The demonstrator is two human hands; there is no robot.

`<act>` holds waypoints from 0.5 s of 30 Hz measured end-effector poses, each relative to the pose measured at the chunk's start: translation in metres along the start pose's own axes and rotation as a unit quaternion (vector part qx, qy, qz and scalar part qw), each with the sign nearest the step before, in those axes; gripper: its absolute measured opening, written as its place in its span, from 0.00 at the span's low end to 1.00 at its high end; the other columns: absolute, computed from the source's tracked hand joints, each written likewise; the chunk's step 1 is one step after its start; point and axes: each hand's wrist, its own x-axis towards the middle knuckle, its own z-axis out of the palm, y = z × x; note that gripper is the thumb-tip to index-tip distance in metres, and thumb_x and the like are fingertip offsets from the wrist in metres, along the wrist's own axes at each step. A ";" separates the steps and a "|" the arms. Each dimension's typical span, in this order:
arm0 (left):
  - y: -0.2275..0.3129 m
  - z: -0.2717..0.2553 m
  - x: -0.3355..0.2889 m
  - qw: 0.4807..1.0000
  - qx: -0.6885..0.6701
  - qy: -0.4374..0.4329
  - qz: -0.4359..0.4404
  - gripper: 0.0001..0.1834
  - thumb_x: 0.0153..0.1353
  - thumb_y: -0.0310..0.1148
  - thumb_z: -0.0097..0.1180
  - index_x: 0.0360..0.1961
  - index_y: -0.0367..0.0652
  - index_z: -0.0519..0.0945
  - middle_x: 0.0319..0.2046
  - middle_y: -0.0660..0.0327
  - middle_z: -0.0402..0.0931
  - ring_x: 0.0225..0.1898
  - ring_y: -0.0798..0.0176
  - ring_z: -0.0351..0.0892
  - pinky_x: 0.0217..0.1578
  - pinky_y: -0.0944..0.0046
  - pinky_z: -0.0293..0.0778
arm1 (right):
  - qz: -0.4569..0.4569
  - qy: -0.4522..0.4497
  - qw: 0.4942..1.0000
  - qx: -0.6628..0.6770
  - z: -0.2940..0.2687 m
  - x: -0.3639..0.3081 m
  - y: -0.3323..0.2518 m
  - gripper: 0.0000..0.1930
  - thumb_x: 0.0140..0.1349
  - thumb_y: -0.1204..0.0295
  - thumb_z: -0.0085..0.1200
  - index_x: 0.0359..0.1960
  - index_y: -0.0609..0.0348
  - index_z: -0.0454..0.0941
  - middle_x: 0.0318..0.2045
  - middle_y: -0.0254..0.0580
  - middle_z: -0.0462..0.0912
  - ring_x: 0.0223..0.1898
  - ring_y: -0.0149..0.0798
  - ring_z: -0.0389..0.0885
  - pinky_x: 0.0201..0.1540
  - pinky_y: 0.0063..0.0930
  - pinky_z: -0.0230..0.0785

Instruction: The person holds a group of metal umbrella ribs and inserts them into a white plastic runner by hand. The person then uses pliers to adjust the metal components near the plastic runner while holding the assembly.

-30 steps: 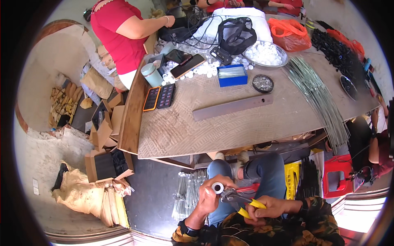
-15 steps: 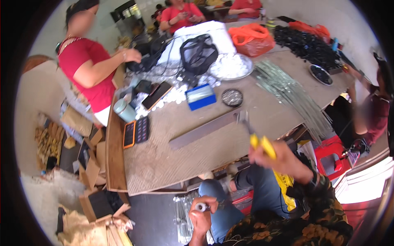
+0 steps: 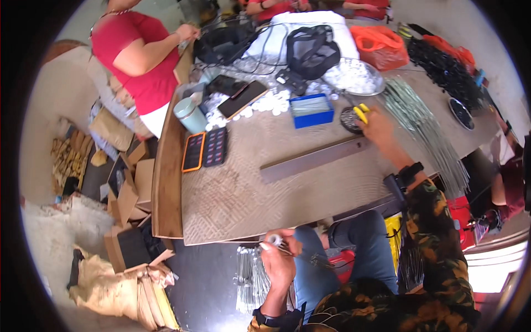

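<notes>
At the far middle of the table, my right hand (image 3: 381, 131) is closed round yellow-handled pliers (image 3: 362, 113). Their head is over or beside a round dark dish (image 3: 347, 120) of small metal parts; I cannot tell if it touches them. Below the table's front edge, my left hand (image 3: 279, 261) is closed on a small white round piece (image 3: 275, 239) with a hole in its end. A long metal bar (image 3: 310, 159) lies across the table, near my right hand. A blue box (image 3: 312, 112) holding thin pale strips stands left of the dish.
Thin metal rods (image 3: 423, 130) lie in a bundle at the right. White pieces fill a bowl (image 3: 376, 88) behind the dish. Phones (image 3: 243, 99), a flask (image 3: 189, 115) and a wooden rail (image 3: 168, 191) are at the left. A co-worker (image 3: 135, 61) stands beyond the rail; others sit behind.
My right hand has carried the pliers away from me, from near the front edge to the round dish. The left hand still holds the white piece. The whole view has shifted.
</notes>
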 end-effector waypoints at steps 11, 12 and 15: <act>0.009 -0.010 -0.010 0.993 -0.025 -0.114 -0.024 0.34 0.59 0.60 0.30 0.37 0.33 0.68 0.14 0.63 0.60 0.16 0.69 0.56 0.19 0.68 0.55 | -0.084 -0.416 0.760 0.493 -0.113 -0.127 -0.044 0.08 0.60 0.70 0.45 0.37 0.58 0.64 0.33 0.39 0.75 0.28 0.31 0.78 0.25 0.23 0.70; 0.010 -0.002 -0.011 0.990 -0.003 -0.139 -0.020 0.35 0.58 0.61 0.30 0.36 0.34 0.69 0.12 0.63 0.59 0.14 0.69 0.55 0.17 0.67 0.54 | -0.101 -0.499 0.737 0.445 -0.130 -0.142 -0.044 0.09 0.60 0.70 0.45 0.38 0.58 0.61 0.35 0.40 0.77 0.29 0.32 0.79 0.28 0.25 0.71; 0.011 0.006 -0.020 0.981 0.047 -0.185 -0.030 0.35 0.57 0.61 0.31 0.37 0.34 0.69 0.15 0.62 0.63 0.17 0.70 0.59 0.20 0.68 0.58 | -0.297 -0.570 0.715 0.274 -0.155 -0.162 -0.043 0.13 0.59 0.67 0.47 0.41 0.58 0.60 0.26 0.45 0.76 0.25 0.44 0.77 0.25 0.34 0.65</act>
